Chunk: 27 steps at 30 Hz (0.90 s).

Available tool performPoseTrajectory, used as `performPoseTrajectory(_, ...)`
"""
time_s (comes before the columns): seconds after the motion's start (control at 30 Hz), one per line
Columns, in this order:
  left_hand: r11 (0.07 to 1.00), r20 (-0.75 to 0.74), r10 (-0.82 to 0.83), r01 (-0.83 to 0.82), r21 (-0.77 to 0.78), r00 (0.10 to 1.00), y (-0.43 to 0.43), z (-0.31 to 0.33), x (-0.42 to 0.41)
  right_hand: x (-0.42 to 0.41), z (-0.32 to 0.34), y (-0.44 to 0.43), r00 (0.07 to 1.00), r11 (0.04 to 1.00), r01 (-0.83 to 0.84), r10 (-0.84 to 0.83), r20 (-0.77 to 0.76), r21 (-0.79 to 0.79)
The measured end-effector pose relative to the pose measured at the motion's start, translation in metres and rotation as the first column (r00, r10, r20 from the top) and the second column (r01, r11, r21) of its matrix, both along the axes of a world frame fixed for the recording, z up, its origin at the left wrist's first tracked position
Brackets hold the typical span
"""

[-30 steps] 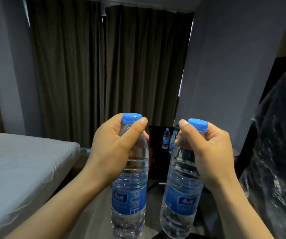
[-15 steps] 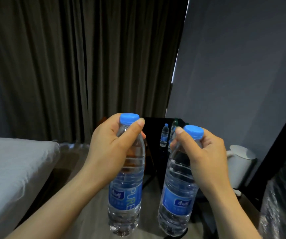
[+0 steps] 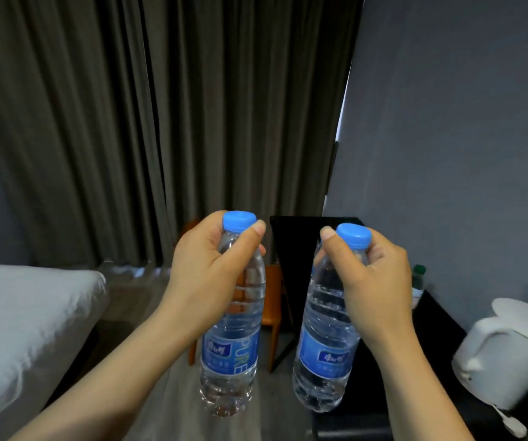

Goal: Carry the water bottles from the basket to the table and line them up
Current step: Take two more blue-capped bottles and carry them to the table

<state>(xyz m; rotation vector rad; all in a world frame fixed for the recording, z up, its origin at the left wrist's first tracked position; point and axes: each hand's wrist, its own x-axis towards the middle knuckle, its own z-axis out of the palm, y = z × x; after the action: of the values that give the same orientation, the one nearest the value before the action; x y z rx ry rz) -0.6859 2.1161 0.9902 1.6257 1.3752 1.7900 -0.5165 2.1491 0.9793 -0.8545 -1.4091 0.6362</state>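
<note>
I carry two clear water bottles with blue caps and blue labels, both upright in the air. My left hand (image 3: 207,275) grips the neck of the left bottle (image 3: 231,354). My right hand (image 3: 374,281) grips the neck of the right bottle (image 3: 326,354), which tilts slightly. The black table (image 3: 437,316) lies ahead on the right, along the grey wall. A green-capped bottle (image 3: 418,280) stands on it, half hidden behind my right hand. The basket is out of sight.
A white electric kettle (image 3: 507,354) stands on the black table at the right. An orange chair (image 3: 270,313) sits by a black panel ahead. A white bed (image 3: 24,329) fills the left. Dark curtains hang behind, with grey floor between bed and table.
The view has moved forward and turned right: the bed has slid left, and the kettle and table have come closer. Both hands keep the same grip on their bottles.
</note>
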Motion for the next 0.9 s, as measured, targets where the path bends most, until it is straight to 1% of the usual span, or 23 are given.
performPoseTrajectory(0.2,0.998,0.015,-0.047,0.048,-0.038,0.999,0.075,-0.016,0.002,0.005,-0.021,0.068,1.000,0.999,0.018,-0.017,0.008,-0.045)
performPoseTrajectory(0.4,0.988,0.015,-0.126,0.127,-0.091,0.992,0.150,-0.032,-0.011,-0.007,-0.042,0.137,0.994,0.996,0.083,-0.079,0.080,-0.045)
performPoseTrajectory(0.57,0.983,0.021,-0.141,0.143,-0.115,0.990,0.226,-0.047,-0.038,-0.034,-0.054,0.202,0.984,0.988,0.145,-0.139,0.107,-0.050)
performPoseTrajectory(0.77,0.963,-0.021,-0.241,0.236,-0.131,0.970,0.314,-0.060,-0.082,-0.078,-0.067,0.280,0.972,0.969,0.216,-0.202,0.123,-0.116)
performPoseTrajectory(0.9,0.941,-0.007,-0.309,0.304,-0.150,0.951,0.366,-0.071,-0.103,-0.099,-0.078,0.322,0.959,0.952,0.278,-0.267,0.093,-0.132)
